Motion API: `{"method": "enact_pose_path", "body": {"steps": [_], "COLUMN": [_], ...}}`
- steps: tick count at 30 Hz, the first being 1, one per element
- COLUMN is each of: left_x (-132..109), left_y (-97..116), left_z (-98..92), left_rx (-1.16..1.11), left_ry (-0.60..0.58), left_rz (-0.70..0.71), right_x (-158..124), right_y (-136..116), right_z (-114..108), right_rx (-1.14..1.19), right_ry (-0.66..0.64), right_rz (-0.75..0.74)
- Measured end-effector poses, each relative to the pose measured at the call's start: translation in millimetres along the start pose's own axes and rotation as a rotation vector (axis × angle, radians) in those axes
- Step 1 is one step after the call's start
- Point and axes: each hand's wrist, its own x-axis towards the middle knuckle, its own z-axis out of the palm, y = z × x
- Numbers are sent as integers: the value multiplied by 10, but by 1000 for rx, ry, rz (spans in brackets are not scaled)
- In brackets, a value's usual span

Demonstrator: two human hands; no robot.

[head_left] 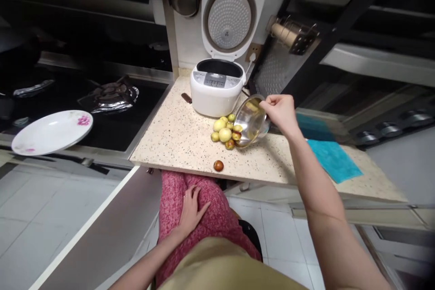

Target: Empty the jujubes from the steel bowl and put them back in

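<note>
A metal bowl (250, 120) is tipped on its side on the speckled counter, its mouth facing left. My right hand (279, 109) pinches its upper rim. Several green and brown jujubes (224, 134) lie in a pile at the mouth of the bowl, some at its lower rim. One brown jujube (218, 165) sits apart near the counter's front edge. My left hand (192, 208) rests on my thigh with the fingers spread and holds nothing. Behind the pile stands a white rice cooker (216, 95) with its lid raised.
A white oval plate (50, 133) lies at the left by the gas stove (113, 95). A blue cloth (335, 158) is on the counter at the right. Below the counter, a cabinet door (102, 222) stands open at the left. Dark shelving and an appliance fill the right side.
</note>
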Motion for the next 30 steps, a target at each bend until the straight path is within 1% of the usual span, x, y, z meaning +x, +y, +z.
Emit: {"method": "enact_pose_path", "body": {"steps": [2, 4, 7, 9, 11, 14, 18, 21, 23, 26, 28, 30], "left_x": [-115, -240, -416, -480, -492, -474, -524, -629, -698, -745, -724, -667], "left_y": [-72, -83, -76, -82, -97, -107, -37, 73, 146, 208, 208, 184], "left_z": [112, 207, 292, 308, 300, 240, 46, -61, -49, 39, 75, 62], "left_rx": [19, 46, 97, 126, 142, 141, 86, 23, -10, -13, 20, 55], "left_ry": [10, 1, -64, -116, -162, -209, -233, -237, -270, -303, -293, -263], "left_rz": [-79, -144, -208, -242, -270, -308, -324, -287, -250, -228, -234, -239], "right_x": [-9, -27, -86, -140, -190, -244, -295, -337, -365, -398, -405, -397], "right_y": [33, 47, 29, 9, -1, 12, 35, 37, 31, 16, 16, 32], "right_z": [-3, -11, -45, -77, -102, -108, -83, -74, -77, -89, -95, -94], "right_rx": [6, 13, 33, 54, 61, 40, 22, 30, 55, 101, 127, 144], "right_ry": [8, 15, 4, -20, -33, -12, -30, -45, -51, -69, -82, -83], "right_rz": [-3, -1, 19, 39, 47, 27, 5, -42, -63, -38, 1, 21]}}
